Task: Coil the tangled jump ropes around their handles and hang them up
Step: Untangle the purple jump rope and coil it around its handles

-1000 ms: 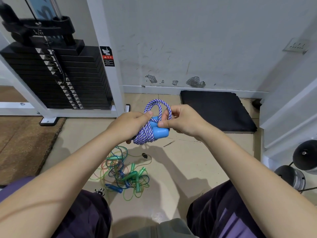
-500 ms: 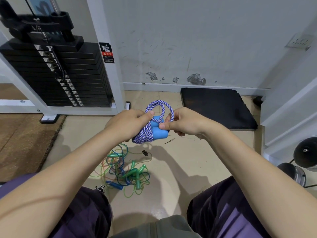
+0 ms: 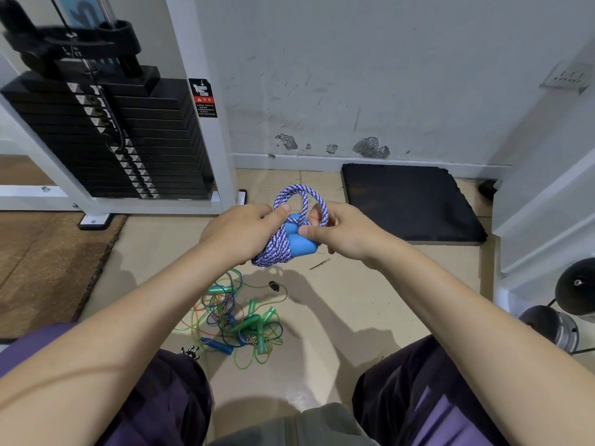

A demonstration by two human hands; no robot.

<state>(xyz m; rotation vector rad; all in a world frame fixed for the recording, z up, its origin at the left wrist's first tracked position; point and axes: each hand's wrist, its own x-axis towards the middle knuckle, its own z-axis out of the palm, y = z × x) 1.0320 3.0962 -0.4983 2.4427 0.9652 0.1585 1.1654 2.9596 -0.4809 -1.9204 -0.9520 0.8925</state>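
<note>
Gym floor (image 3: pixel 370 310) below: left hand (image 3: pixel 240 231) clamps the coil (image 3: pixel 277 249), right hand (image 3: pixel 341 231) now pinching the loop (image 3: pixel 301 196) lower, cinching.

Likely a gym: weight stack (image 3: pixel 106 136), dumbbell (image 3: pixel 560 313).

Blue handles (image 3: pixel 301 243) perhaps half-hidden by rope (image 3: pixel 277 249)
</note>
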